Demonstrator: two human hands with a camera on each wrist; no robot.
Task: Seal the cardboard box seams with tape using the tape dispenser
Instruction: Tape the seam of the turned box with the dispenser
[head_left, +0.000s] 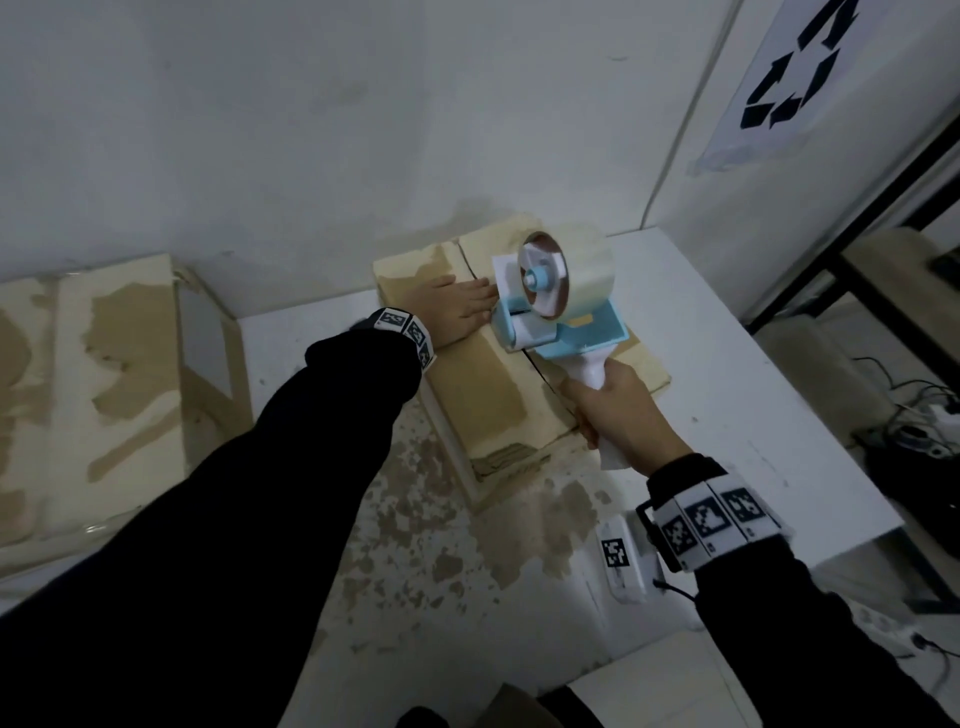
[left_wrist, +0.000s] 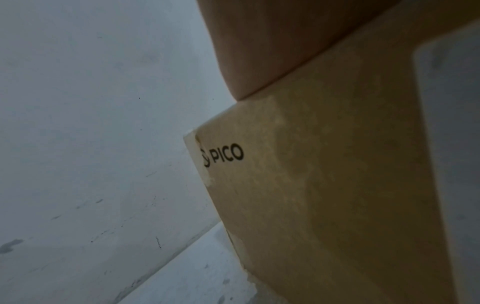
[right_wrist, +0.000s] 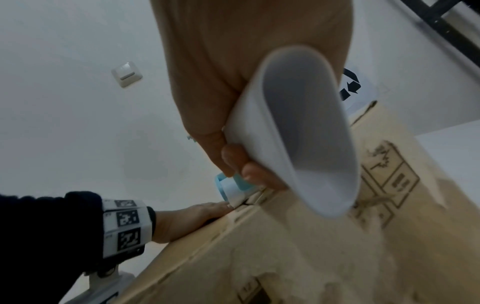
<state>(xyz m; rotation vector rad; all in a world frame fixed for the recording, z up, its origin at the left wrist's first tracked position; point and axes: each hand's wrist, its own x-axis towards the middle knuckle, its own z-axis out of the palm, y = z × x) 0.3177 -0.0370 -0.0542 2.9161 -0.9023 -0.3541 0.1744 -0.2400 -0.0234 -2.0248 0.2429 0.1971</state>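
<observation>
A worn cardboard box (head_left: 483, 395) lies on the white table (head_left: 727, 395), its centre seam running from near to far. My left hand (head_left: 452, 306) presses flat on the box's left top flap, fingers straight and pointing at the seam. My right hand (head_left: 613, 410) grips the white handle of a blue and white tape dispenser (head_left: 556, 312) carrying a clear tape roll (head_left: 576, 270). The dispenser's front end touches the box top at the seam, beside the left fingertips. In the right wrist view the handle (right_wrist: 301, 131) fills the middle, with the box (right_wrist: 298, 246) below. The box side (left_wrist: 337, 185) shows a PICO logo.
A second, larger torn cardboard box (head_left: 104, 374) stands at the left against the white wall (head_left: 311, 130). The table's right edge (head_left: 810, 447) drops off to cables and a power strip (head_left: 930, 421) on the floor. A recycling sign (head_left: 789, 78) hangs at upper right.
</observation>
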